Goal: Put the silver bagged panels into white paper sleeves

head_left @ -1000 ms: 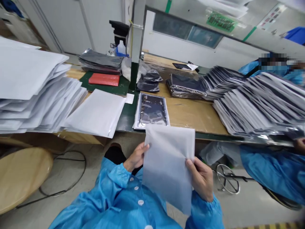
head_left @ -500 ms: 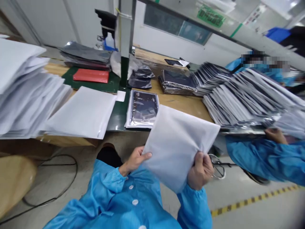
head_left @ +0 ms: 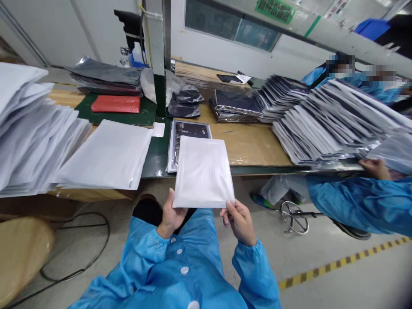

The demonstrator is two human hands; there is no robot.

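A flat white packet (head_left: pixel 204 176), like a padded sleeve or pouch, is held out in front of me over the table's front edge. My left hand (head_left: pixel 171 214) grips its near left corner, thumb on the side and fingers underneath. At the near right corner my right hand (head_left: pixel 240 218) pinches it between thumb and fingers. Behind the packet, partly covered by it, lies a clear-wrapped dark notebook (head_left: pixel 193 129) on the table. To the left rests another large white packet (head_left: pixel 106 154).
A tall stack of white packets (head_left: pixel 28 137) fills the left end. A red pouch (head_left: pixel 116 104) lies on a green mat. Rows of dark wrapped items in white sleeves (head_left: pixel 334 120) stand right. A co-worker's blue sleeve (head_left: pixel 357 201) and hand are at far right. A wooden stool (head_left: pixel 24 257) stands left.
The white packet has turned from a tilted position to nearly square in front of me and moved left. My right hand has moved left and regripped at its near right corner.
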